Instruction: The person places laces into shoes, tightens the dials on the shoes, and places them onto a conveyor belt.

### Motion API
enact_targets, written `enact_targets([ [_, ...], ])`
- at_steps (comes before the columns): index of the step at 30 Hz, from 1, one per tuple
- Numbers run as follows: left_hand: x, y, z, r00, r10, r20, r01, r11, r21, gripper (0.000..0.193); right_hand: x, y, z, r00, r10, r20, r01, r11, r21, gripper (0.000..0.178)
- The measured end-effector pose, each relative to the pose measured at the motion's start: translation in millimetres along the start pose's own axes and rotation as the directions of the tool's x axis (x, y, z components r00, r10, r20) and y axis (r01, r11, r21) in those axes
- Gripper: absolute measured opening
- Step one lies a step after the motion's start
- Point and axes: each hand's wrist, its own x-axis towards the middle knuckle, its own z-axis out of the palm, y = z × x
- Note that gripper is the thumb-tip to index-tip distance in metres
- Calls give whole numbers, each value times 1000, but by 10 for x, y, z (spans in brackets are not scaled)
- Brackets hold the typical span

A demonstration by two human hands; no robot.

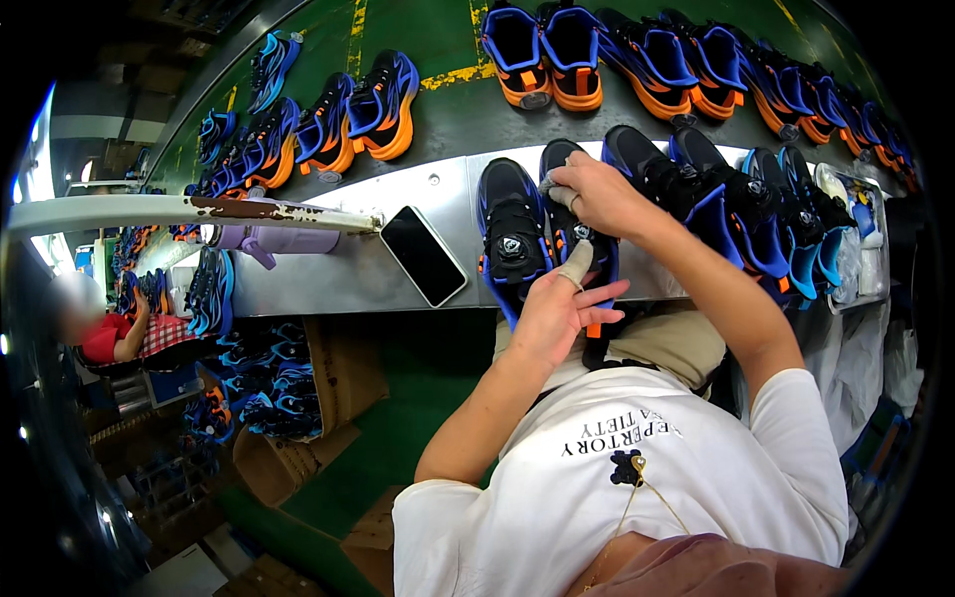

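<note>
Two black-and-blue sneakers with round lacing dials stand side by side before me on the metal bench. The sneaker [582, 231] under my hands is the right one of the pair, and the other sneaker [510, 214] is just left of it. My right hand [597, 196] is pinched over its toe and upper; what the covered fingertips grip is hidden. My left hand [559, 310] lies at the near end with fingers apart, its covered thumb touching the shoe near the dial [581, 233]. An orange tab [595, 329] shows beside those fingers.
A phone [424, 256] and a lilac bottle [261, 242] lie left on the metal bench [338, 284], under a white bar [149, 212]. More sneakers [696, 169] stand to the right, by a tray [863, 229]. Further sneakers [557, 55] line the far belt. A person [129, 333] sits far left.
</note>
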Motion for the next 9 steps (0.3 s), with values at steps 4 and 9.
enact_targets([
  [4,158,-187,66,967,215,-134,-145,904,403,34,-28,51,-49,1000,31,-7,-30,998,62,20],
  [9,140,-238,16,914,402,-49,-208,569,796,25,-61,104,-90,993,111,32,-115,977,178,26],
])
